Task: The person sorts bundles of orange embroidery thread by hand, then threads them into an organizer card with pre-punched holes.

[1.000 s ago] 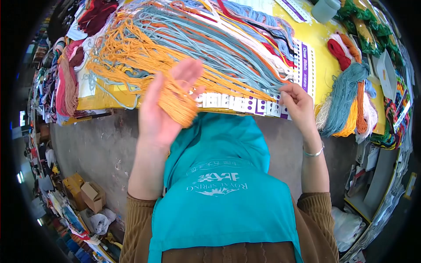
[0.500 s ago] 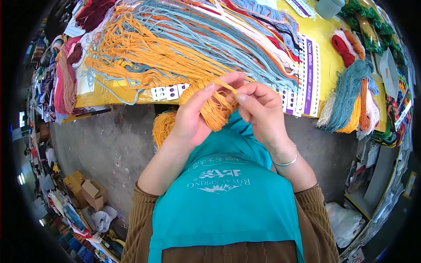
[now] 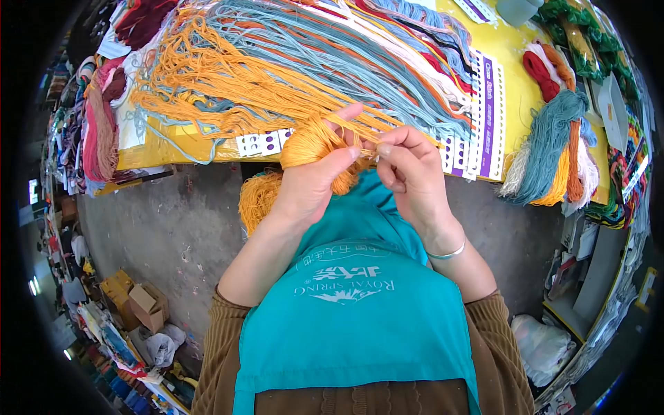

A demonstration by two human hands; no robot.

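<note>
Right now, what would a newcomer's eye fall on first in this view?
Centre frame, the left hand grips an orange thread bundle while the right hand pinches strands drawn from it. Behind them, a fan of orange, blue-grey and pink threads spreads across the yellow table, with loose skeins at its right end.

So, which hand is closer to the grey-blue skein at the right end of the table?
Right. The right hand is left of the grey-blue skein, pinching orange strands; the left hand, gripping the orange bundle, is farther left.
</note>
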